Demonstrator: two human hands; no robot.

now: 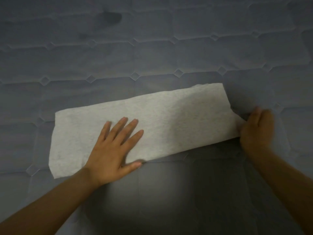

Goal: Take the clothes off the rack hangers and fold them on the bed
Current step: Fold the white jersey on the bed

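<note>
A light grey garment (169,119) lies folded into a long narrow strip on the quilted grey-blue bed (152,48). It runs from lower left to upper right. My left hand (115,150) lies flat on the strip's left half, fingers straight and spread, pressing it down. My right hand (257,128) is at the strip's right end, blurred by motion, with its fingers curled round the cloth's edge. No rack or hangers are in view.
The quilted bed cover fills the whole view, with stitched seams and small diamond tufts. A dark shadow falls across the bed below the garment, between my forearms.
</note>
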